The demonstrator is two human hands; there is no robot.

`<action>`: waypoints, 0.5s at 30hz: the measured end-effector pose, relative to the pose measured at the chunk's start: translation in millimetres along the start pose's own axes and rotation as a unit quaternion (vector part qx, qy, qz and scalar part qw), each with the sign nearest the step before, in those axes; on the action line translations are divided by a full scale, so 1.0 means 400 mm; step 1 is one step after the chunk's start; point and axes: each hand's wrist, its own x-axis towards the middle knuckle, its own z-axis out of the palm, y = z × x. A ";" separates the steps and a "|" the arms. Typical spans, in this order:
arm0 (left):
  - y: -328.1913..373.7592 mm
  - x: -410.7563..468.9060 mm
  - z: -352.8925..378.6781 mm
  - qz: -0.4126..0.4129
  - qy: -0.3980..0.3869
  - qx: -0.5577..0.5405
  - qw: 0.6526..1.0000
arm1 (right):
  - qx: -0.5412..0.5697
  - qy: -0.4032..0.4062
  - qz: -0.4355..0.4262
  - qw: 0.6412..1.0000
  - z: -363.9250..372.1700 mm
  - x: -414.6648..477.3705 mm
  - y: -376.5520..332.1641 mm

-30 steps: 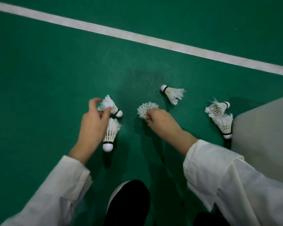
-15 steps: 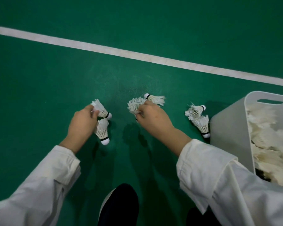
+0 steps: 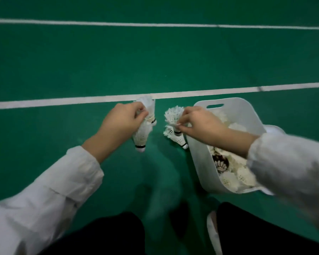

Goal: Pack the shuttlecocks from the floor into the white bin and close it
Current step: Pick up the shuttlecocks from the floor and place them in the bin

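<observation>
Transfer step: left hand (image 3: 121,123) and right hand (image 3: 203,125) each grip white feather shuttlecocks (image 3: 141,138); next move likely requires release above white plastic bin (image 3: 197,162).

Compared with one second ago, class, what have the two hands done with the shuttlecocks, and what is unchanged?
The left hand has closed on two shuttlecocks and lifted them off the floor. The right hand has carried its shuttlecock to the edge of the white bin. Unchanged: the bin stands open, partly filled.
</observation>
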 end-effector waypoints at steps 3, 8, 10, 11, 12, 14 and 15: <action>0.110 0.014 -0.017 0.065 -0.031 0.044 0.996 | -0.019 -0.019 0.023 0.999 -0.091 -0.100 0.072; 0.256 0.023 -0.009 0.147 -0.062 0.114 0.981 | -0.001 -0.014 0.077 0.997 -0.114 -0.253 0.207; 0.303 0.030 0.010 0.161 -0.086 0.132 0.974 | 0.000 -0.015 0.098 0.995 -0.098 -0.303 0.267; 0.324 0.034 0.022 0.166 -0.100 0.144 0.970 | 0.003 -0.014 0.107 0.994 -0.086 -0.323 0.295; 0.346 0.036 0.036 0.171 -0.114 0.156 0.966 | 0.011 -0.012 0.118 0.993 -0.072 -0.339 0.322; 0.384 0.045 0.066 0.175 -0.126 0.169 0.962 | 0.043 0.001 0.142 0.989 -0.043 -0.362 0.370; 0.401 0.051 0.084 0.171 -0.124 0.167 0.963 | 0.069 0.012 0.156 0.985 -0.030 -0.369 0.388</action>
